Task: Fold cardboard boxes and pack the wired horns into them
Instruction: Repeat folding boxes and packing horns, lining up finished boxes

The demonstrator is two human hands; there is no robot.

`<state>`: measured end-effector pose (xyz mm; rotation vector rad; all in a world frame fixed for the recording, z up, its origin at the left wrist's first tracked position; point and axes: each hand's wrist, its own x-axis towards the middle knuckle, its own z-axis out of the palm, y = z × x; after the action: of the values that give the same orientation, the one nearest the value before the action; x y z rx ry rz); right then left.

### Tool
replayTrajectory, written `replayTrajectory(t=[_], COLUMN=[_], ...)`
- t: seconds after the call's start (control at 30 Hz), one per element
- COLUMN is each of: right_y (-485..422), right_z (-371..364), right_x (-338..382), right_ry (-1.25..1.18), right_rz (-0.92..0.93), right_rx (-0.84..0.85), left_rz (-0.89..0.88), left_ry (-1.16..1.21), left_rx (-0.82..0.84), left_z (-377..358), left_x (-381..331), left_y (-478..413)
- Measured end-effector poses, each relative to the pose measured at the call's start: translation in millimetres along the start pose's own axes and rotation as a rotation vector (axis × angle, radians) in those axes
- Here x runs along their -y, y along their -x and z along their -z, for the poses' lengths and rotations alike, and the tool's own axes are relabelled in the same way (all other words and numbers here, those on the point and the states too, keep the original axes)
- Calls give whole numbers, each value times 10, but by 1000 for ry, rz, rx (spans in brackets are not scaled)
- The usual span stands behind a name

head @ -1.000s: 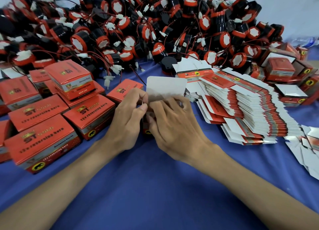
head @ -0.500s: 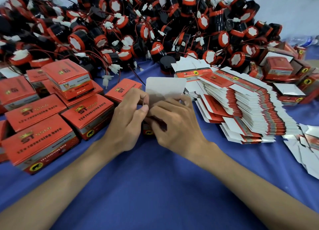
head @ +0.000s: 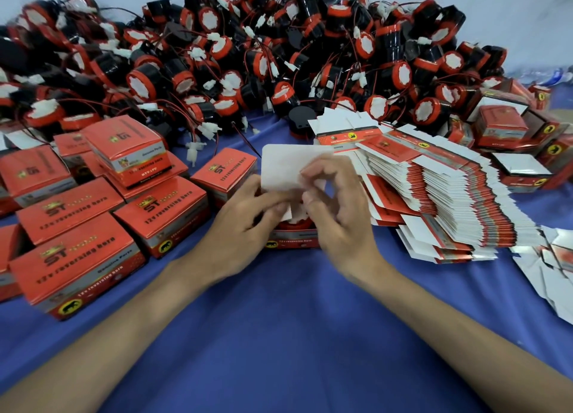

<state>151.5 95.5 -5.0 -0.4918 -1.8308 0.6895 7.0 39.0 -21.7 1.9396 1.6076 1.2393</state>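
- Unit in hand: 1 open box [head: 293,242] stands on the counter [head: 279,335] directly in front of you, between your 2 grips. A red-rimmed horn [head: 291,226] shows inside it, so I judge this unit loaded.
- Closure: not yet done. The white lid flap [head: 288,164] stands upright behind the opening. A small side flap [head: 286,215] is only partly turned in.
- Left grip [head: 245,226]: thumb and fingertips pinch the side flap at the box mouth.
- Right grip [head: 341,220]: fingers are curled and pinch the lower right corner of the lid flap. The fingertips are blurred, but it reads as a pinch.
- Finished stock: a group of closed boxes [head: 77,257] sits to your left, some stacked 2 high. I judge these packed, though their contents are hidden.
- Remaining stock: a large heap of loose wired horns [head: 248,56] fills the far side of the counter. A thick fanned stack of flat box blanks [head: 449,195] lies just right of your right grip.
- Unclear: a few erected boxes [head: 499,124] sit at the far right. Whether they are filled cannot be told.
- Assessment: the job is at an early stage overall, since the heap far outnumbers the closed boxes. For this 1 unit, the side flaps must still be tucked and the lid brought down and closed.
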Motion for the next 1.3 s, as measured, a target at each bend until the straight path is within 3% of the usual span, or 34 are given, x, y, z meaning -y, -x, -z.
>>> replayTrajectory(t=[0.17, 0.3, 0.43, 0.6, 0.77, 0.9, 1.0, 1.07, 1.3], right_y=[-70, -51, -83, -187, -127, -33, -4, 15, 67], right_z=[25, 5, 39, 129, 179, 310, 339, 326, 312], right_x=[-1, -14, -50, -80, -146, -202, -172, -164, -145], right_ry=[-275, -326, -461, -480, -640, -666, -538, -403, 124], right_rz=[-335, -368, -488, -660, -586, -537, -470, -390, -70], right_rx=[63, 34, 15, 134, 223, 338, 371, 353, 160], left_rz=[27, 38, 74, 117, 133, 78, -4, -76, -325], left_ry=[152, 357, 378, 340, 416, 335, 283, 128, -270], left_rx=[-20, -125, -119, -108, -95, -98, -95, -83, -55], left_z=[-11, -55, -17, -8, 13, 6, 10, 45, 184], left_x=[-34, -92, -97, -67, -62, -106, -116, -76, 37], left_y=[11, 25, 5, 0, 30, 40, 35, 25, 9])
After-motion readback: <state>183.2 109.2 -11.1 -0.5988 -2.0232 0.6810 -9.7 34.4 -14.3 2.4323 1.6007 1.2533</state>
